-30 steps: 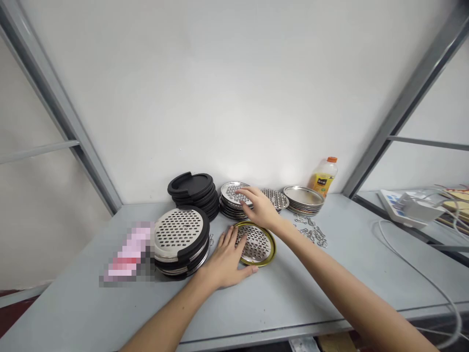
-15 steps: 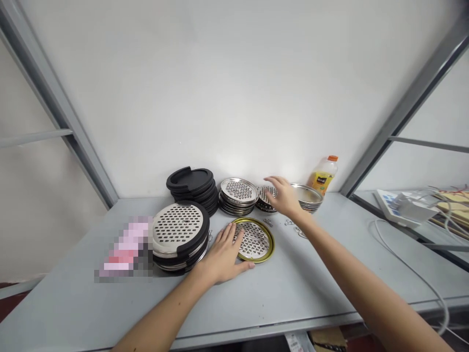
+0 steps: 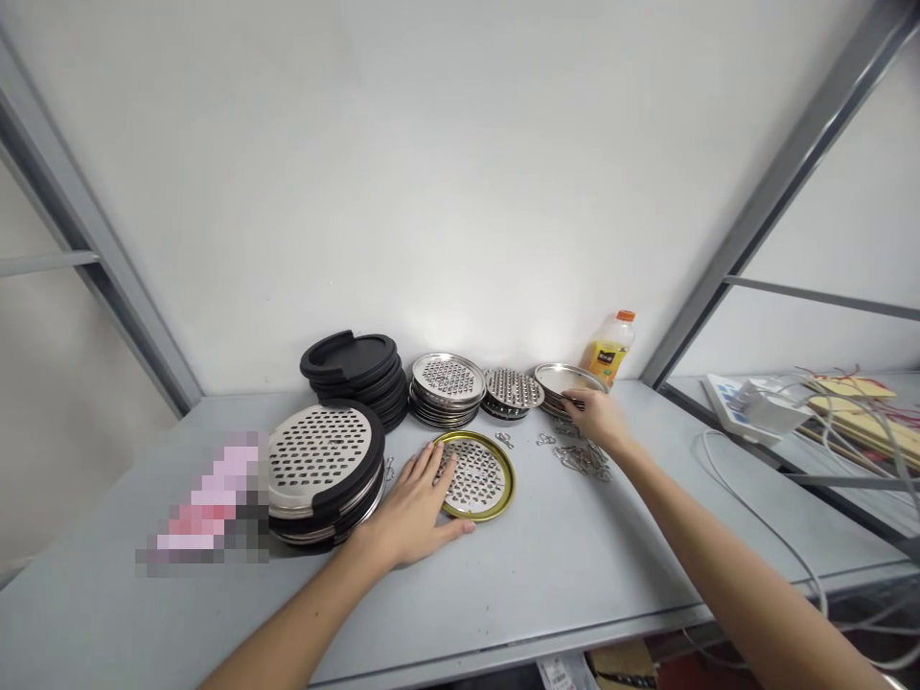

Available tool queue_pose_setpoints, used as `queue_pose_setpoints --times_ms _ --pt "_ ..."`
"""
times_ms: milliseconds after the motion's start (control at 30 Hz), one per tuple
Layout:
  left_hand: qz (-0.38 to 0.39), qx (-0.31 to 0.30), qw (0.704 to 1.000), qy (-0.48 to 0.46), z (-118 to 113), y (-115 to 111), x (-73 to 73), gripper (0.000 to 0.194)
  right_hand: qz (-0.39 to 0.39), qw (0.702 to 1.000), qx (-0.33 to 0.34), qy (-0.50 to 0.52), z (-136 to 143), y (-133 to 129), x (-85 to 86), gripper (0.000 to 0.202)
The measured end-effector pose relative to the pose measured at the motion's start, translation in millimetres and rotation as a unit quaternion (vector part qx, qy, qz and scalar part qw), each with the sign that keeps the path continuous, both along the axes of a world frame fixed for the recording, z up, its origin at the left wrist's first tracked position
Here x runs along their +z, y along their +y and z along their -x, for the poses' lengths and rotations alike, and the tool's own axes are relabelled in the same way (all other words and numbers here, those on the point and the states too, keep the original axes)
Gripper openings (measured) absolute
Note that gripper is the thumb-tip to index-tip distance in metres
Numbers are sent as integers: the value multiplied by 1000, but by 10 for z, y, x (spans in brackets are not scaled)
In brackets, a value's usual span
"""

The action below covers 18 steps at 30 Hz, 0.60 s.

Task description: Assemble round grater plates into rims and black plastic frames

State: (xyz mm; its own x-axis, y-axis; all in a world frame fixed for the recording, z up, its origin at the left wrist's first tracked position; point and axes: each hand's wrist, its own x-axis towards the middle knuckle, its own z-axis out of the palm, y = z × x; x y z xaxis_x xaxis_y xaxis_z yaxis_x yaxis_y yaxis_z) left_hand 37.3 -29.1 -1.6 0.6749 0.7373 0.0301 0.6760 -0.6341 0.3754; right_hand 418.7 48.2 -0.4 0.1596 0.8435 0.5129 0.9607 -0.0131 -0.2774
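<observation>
My left hand (image 3: 413,513) lies open, its fingers spread over the left side of a round grater disc (image 3: 478,476) set in a gold rim. To the far right, my right hand (image 3: 595,418) has its fingers closed at the front rim of a shallow metal dish (image 3: 564,377), the top one of a stack. How far the fingertips reach under that rim is hidden. Loose wire clips (image 3: 584,462) lie in a small heap just below my right hand. Between the hands, farther back, sits a short stack of small grater discs (image 3: 514,388).
At the left stands a tall stack of grater discs with black rings (image 3: 327,455). Behind it are piled black rings (image 3: 352,359). More silver graters (image 3: 447,380) stand by the wall. A juice bottle (image 3: 609,355) is behind the dishes. A power strip (image 3: 740,407) and cables lie right.
My right hand has moved right and down from above the small graters to the dish stack, its fingers closing at the rim. My left hand stays on the gold-rimmed disc. The view has shifted right.
</observation>
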Motion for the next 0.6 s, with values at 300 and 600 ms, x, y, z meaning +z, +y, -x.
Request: queue_pose_setpoints --times_ms 300,600 --pt "15 4 1000 19 -11 -26 63 90 -8 996 -5 90 -85 83 63 24" --pt "13 3 1000 11 -6 -30 50 89 -34 999 19 22 223 48 176 31"
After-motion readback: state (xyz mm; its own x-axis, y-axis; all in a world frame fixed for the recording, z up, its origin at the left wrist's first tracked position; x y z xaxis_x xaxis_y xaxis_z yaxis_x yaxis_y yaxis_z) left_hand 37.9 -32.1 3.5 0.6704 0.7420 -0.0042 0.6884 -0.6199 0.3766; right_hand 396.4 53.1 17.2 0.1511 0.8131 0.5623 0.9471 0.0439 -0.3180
